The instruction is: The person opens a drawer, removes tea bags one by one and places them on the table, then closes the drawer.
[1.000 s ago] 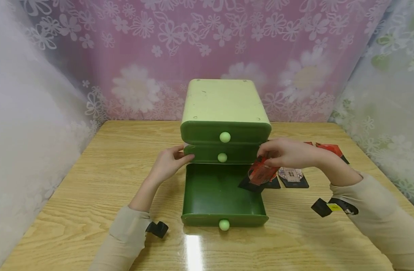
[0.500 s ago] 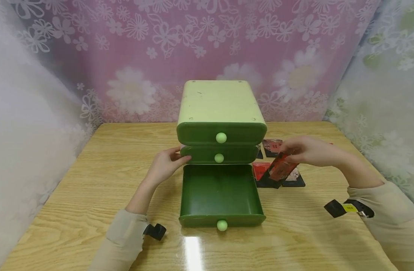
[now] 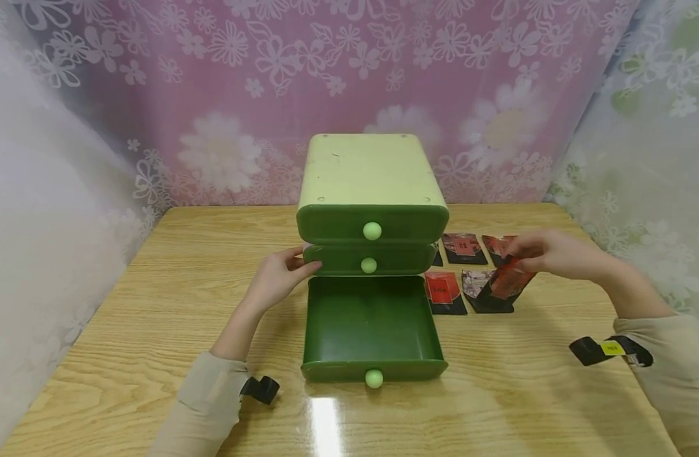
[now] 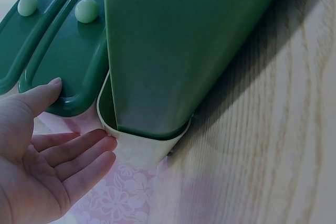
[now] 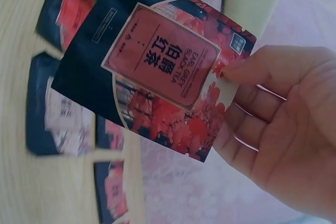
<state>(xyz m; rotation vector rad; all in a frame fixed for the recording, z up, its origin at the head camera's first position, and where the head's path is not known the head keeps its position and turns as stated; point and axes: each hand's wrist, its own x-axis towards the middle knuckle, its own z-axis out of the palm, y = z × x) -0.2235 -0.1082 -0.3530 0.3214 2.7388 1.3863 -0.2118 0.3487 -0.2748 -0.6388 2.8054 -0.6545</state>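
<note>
A small drawer unit with a pale yellow-green casing and dark green fronts stands mid-table. Its bottom drawer is pulled out and holds nothing; the two above are in. My left hand rests at the unit's left side. In the left wrist view, the thumb lies on the middle drawer front and the relaxed fingers reach along the casing. Right of the unit, my right hand pinches the upper edge of a black and red tea sachet, labelled Earl Grey Black Tea, tilted above the table.
Several similar sachets lie in two rows right of the unit, among them a red one beside the open drawer and a pale-labelled one partly behind the held sachet. A pink floral curtain hangs behind the wooden table.
My right hand has carried the tea sachet rightward, from over the open drawer's right edge to beyond the pale-labelled sachet. The left hand keeps its place on the unit.
</note>
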